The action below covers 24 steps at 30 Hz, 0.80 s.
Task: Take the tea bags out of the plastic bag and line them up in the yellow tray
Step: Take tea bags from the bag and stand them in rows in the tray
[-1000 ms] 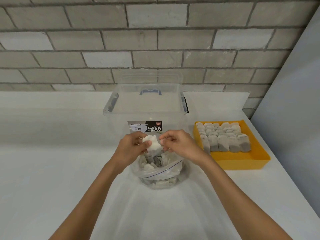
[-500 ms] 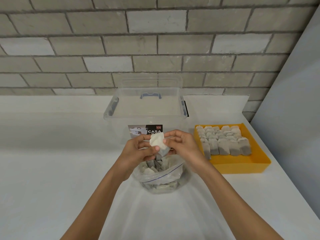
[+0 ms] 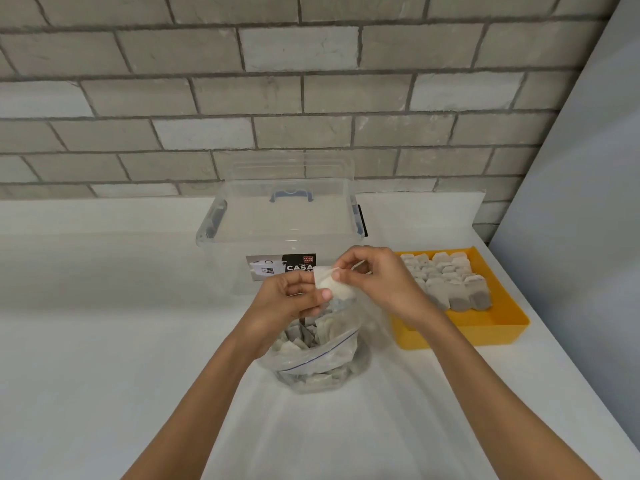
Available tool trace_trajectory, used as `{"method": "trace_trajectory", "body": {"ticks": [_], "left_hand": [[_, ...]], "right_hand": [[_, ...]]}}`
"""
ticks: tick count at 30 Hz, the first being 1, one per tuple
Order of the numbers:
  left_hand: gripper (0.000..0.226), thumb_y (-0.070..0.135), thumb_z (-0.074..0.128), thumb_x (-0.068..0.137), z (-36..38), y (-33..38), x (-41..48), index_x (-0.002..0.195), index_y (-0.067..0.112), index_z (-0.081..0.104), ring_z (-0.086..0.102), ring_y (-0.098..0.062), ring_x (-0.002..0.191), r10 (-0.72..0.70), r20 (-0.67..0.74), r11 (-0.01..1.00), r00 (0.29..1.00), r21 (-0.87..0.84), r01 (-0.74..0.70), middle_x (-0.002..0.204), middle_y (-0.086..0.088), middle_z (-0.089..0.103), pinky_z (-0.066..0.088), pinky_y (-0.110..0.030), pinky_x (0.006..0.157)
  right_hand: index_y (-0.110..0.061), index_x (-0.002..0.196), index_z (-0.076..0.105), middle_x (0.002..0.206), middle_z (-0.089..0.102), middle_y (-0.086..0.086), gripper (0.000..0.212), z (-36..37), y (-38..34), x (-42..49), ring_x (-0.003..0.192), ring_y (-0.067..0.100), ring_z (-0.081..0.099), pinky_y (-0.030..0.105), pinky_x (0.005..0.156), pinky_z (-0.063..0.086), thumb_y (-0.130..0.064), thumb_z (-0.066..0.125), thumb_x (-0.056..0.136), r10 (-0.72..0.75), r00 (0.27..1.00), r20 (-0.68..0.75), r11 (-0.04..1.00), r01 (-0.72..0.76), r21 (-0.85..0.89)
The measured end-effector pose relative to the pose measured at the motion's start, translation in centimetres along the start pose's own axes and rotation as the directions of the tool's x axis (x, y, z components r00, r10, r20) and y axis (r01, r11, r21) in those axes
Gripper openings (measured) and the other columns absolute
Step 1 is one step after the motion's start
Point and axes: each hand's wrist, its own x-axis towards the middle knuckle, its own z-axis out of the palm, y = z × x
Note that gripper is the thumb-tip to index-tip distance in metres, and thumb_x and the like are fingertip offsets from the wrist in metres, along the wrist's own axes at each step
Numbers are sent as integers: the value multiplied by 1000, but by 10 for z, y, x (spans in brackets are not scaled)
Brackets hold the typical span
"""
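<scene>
A clear plastic zip bag [image 3: 322, 362] stands open on the white counter, holding several tea bags. Just above its mouth, a pale tea bag [image 3: 334, 287] is held between both hands. My left hand [image 3: 291, 303] pinches its lower left side with the thumb on top. My right hand [image 3: 377, 278] pinches its upper edge with fingertips, and a thin string runs under those fingers. To the right sits the yellow tray [image 3: 485, 327], with several tea bags [image 3: 450, 282] lined up in rows in its far part.
A clear plastic storage box [image 3: 277, 223] with a label stands right behind the bag, against a grey brick wall. A grey panel [image 3: 581, 202] rises at the right of the tray. The counter's right edge runs just past the tray.
Both hands have lifted the tea bag a little higher above the plastic bag's mouth and shifted slightly right. My right fingers now pinch its top edge.
</scene>
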Motion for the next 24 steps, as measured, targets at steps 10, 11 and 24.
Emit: {"method": "trace_trajectory", "body": {"ticks": [10, 11, 24], "left_hand": [[19, 6, 72, 81, 24, -3, 10, 99, 7, 69, 69, -14, 74, 5, 59, 996, 998, 86, -10, 88, -8, 69, 55, -20, 68], [19, 7, 72, 81, 24, -4, 10, 99, 7, 69, 69, -15, 76, 4, 63, 996, 998, 92, -9, 89, -10, 70, 55, -20, 69], [20, 6, 72, 80, 23, -9, 9, 100, 6, 69, 69, -13, 75, -19, 52, 993, 998, 114, 13, 92, -12, 71, 54, -20, 67]], "right_hand": [[-6, 86, 63, 67, 65, 3, 5, -99, 52, -14, 48, 2, 58, 9, 49, 41, -9, 66, 87, 204, 957, -206, 966, -231, -116], [-5, 84, 63, 65, 65, 5, 6, -103, 63, -15, 46, 2, 57, 11, 50, 42, -9, 66, 87, 242, 951, -192, 945, -276, -175], [-5, 91, 57, 78, 63, 14, 7, -83, 130, -6, 56, 19, 62, 24, 48, 49, 2, 58, 90, 489, 845, -217, 829, -527, -187]]}}
